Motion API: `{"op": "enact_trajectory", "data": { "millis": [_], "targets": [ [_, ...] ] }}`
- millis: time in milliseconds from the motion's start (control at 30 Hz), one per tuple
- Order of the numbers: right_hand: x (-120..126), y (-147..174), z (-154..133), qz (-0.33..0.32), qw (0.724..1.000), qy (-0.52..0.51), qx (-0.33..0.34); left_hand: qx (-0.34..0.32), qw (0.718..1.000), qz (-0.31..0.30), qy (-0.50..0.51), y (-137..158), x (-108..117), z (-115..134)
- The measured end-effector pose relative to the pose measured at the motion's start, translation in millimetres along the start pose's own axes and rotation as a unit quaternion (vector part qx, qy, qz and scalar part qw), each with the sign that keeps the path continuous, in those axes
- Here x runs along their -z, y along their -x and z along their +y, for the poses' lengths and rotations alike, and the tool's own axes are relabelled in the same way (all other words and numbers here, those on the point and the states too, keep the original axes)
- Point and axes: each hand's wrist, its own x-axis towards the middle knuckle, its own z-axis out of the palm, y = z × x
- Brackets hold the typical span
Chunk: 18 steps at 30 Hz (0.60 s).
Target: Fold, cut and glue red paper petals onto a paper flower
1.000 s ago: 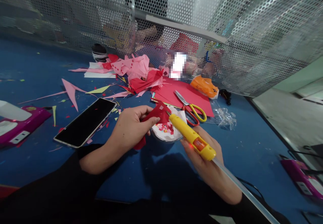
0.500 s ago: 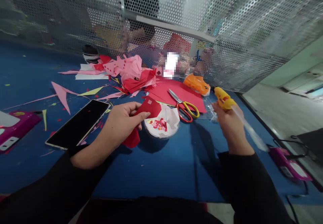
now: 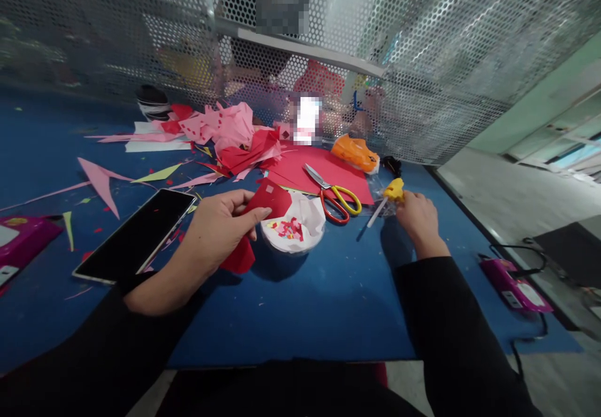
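At the left we hold the red piece between thumb and fingers of the left hand, its upper end over the left rim of the bowl; we cannot tell whether the red part below the palm belongs to it. We judge it light, flexible and easily creased, so we should pinch it along its border, away from the small pink square. The bowl appears light and prone to tipping; we should steady it by its outer wall, since its white paper lining looks soft and its paper chips loose. At the right, the fingers of the right hand meet the yellow glue gun, but we cannot tell how tightly they close; we should treat its tip as hot and take it by the body. For clearance, we note the phone near the left forearm, the scissors between bowl and gun, the widest room on the tabletop toward the near edge, and a purple unit with its cable by the right edge
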Motion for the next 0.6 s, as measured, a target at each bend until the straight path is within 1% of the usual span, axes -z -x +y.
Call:
{"op": "enact_trajectory", "data": {
  "millis": [133, 300, 600],
  "targets": [
    [4, 1, -2, -0.015, 1.0, 0.016, 0.007, -0.01, 1.0, -0.006, 0.009, 0, -1, -2],
    [9, 3, -6, -0.028, 0.999, 0.026, 0.007, -0.007, 1.0, 0.001, 0.015, 0, -4, -2],
    [13, 11, -15, -0.028, 0.999, 0.027, -0.013, 0.005, 0.997, 0.007, 0.076, 1, -1, 3]
  ]
}}
